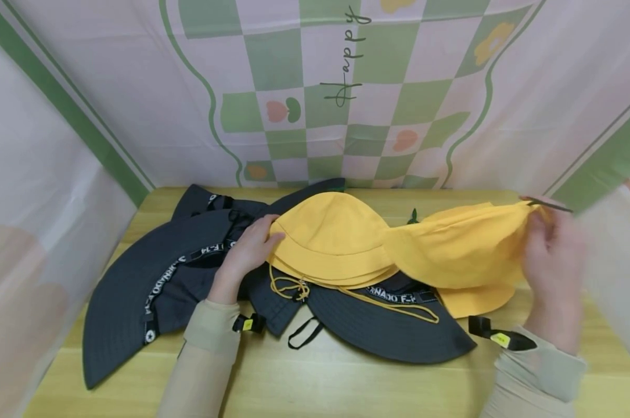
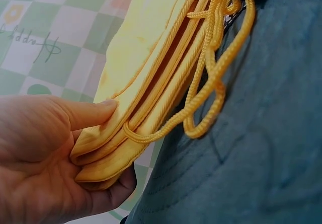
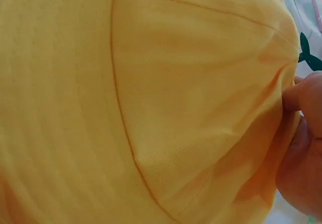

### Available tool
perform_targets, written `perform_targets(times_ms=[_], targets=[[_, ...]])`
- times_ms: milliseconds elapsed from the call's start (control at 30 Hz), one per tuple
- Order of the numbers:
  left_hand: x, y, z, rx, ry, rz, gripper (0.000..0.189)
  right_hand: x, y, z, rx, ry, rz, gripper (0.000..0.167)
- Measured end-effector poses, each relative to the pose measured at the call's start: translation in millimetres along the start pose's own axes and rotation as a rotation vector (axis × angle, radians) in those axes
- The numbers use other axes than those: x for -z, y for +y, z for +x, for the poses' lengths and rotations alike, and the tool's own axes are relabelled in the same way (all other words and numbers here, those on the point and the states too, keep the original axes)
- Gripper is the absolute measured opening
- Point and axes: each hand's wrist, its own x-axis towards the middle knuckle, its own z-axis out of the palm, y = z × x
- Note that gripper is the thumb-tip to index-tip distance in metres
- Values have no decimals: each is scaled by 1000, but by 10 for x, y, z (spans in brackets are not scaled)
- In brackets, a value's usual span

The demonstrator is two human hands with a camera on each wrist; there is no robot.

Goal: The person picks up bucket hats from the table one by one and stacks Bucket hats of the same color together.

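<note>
A folded yellow bucket hat (image 1: 331,223) with a yellow drawstring (image 1: 288,287) lies over a dark bucket hat (image 1: 388,331). My left hand (image 1: 252,244) pinches its left edge; in the left wrist view the thumb presses on top of the layered yellow brims (image 2: 146,98) and the fingers are underneath. To the right, my right hand (image 1: 552,261) grips the crown of another yellow hat (image 1: 466,244), which stretches sideways and overlaps the first. In the right wrist view this yellow crown (image 3: 201,98) shows creases where the fingers pinch it. The right hand is blurred in the head view.
More dark bucket hats (image 1: 121,302) with white-lettered bands lie at the left. A yellow brim (image 1: 477,299) shows beneath the right-hand hat, and a small green sprout (image 1: 413,216) sticks up behind. A patterned cloth (image 1: 273,58) hangs behind the wooden table (image 1: 304,389).
</note>
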Motion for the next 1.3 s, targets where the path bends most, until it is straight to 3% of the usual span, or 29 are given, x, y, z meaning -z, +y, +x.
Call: perform_targets(times_ms=[200,300,533,733,1100,1300], targets=[[27,20,3,-16,-10,10,50,-233,-93,-33,141,-124,46,29],[40,15,5,-33,-6,7,50,-325,-145,-48,167,-170,33,28],[15,-4,27,-40,-8,0,49,-481,-223,-71,121,-194,63,26],[7,-21,19,-48,-34,0,50,-583,-274,-69,75,-228,2,27],[50,-36,-37,-61,-59,11,53,-745,-492,109,134,-406,-64,27],[52,-48,-37,-85,-52,12,51,-905,-602,184,104,-555,-37,32]])
